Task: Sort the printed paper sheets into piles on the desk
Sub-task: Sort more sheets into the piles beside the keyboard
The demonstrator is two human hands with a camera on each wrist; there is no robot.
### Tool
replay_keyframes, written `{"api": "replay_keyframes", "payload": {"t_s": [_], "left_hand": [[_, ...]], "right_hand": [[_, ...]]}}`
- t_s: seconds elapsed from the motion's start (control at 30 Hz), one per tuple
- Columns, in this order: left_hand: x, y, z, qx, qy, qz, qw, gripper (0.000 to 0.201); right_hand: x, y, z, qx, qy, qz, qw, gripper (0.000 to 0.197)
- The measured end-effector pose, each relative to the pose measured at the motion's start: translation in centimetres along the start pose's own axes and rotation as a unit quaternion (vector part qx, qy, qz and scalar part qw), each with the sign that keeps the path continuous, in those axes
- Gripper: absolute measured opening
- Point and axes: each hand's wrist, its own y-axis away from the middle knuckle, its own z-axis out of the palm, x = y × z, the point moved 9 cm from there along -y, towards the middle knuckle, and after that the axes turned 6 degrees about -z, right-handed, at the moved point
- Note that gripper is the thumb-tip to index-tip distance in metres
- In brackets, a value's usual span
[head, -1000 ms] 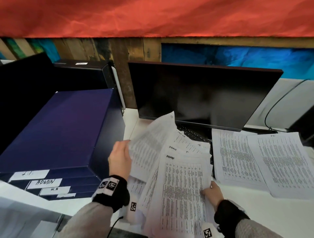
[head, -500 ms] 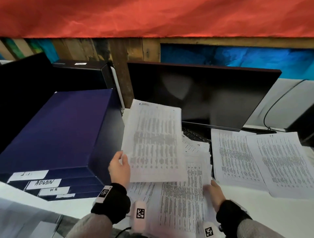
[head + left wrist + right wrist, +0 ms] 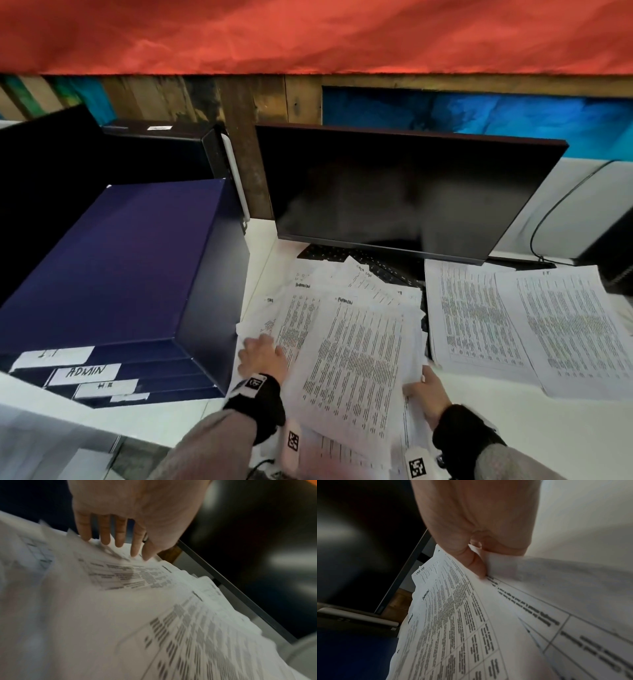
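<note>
Step in hand, as I read it: working thru the unsorted heap (image 3: 346,346) on the desk (image 3: 534,431), picking out the next sheet for a pile. Two sorted piles lie well off to the right of the right-hand grip: a near pile (image 3: 472,315) and a far pile (image 3: 565,325), the far one overlapping the near one's edge.

Left hand (image 3: 262,358): grip wide, fingers straight & spread, tips (image 3: 118,536) touching down on the heap's left edge, palm over the paper. Holds nothing, prob just pinning or feeling for a corner. Left wrist view is blurred, so which sheet it touches I can't tell.

Right hand (image 3: 426,387): grip narrow, pinching the heap's right edge. Right wrist view shows the thumb (image 3: 474,562) on top of the printed face w/ paper running under it; fingers below are hidden. How many sheets are in that pinch – can't tell.

The top sheet (image 3: 352,356), headed "ADMIN", lies between the two grips, slanted, its right edge at the right-hand grip.

Next move calls for: separate one sheet only, read its header, lift w/o dragging neighbours. Loose fanned sheets slide easily, so the left should keep the rest pinned while the right pulls
</note>
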Motion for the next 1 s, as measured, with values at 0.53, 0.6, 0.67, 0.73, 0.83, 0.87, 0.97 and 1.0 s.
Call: {"api": "replay_keyframes", "payload": {"t_s": [0.53,0.6,0.67,0.73,0.83,0.87,0.97,1.0], "left_hand": [[2.5,1.1,-4.4,0.057,0.038,0.127,0.989,0.010],[4.1,2.3,-7.5,0.125,0.010,0.189,0.974,0.015],[5.2,3.5,-11.1,0.183,0.029,0.226,0.956,0.014],[5.1,4.2,-14.6,0.222,0.095,0.220,0.945,0.013],[3.3,5.1,-18.4,0.244,0.286,0.168,0.911,0.017],[2.8,5.2,-18.8,0.242,0.334,0.151,0.898,0.016],[2.4,4.8,-16.9,0.207,0.367,0.131,0.897,0.015],[2.7,4.5,-15.3,0.180,0.342,0.134,0.912,0.014]], "right_hand": [[0.5,-0.1,-0.2,0.011,0.019,0.008,1.000,0.038],[0.8,-0.4,-0.3,0.013,0.022,0.011,1.000,0.041],[0.9,-0.6,-0.2,0.011,0.018,0.012,1.000,0.042],[0.9,-0.5,-0.2,0.005,0.010,0.013,1.000,0.044],[0.8,-0.4,-0.1,-0.003,-0.001,0.016,1.000,0.046],[0.7,-0.3,-0.1,-0.005,-0.004,0.017,1.000,0.046],[0.4,0.2,-0.1,-0.011,-0.029,0.025,0.999,0.048],[0.3,0.4,-0.1,-0.012,-0.040,0.029,0.999,0.049]]}}
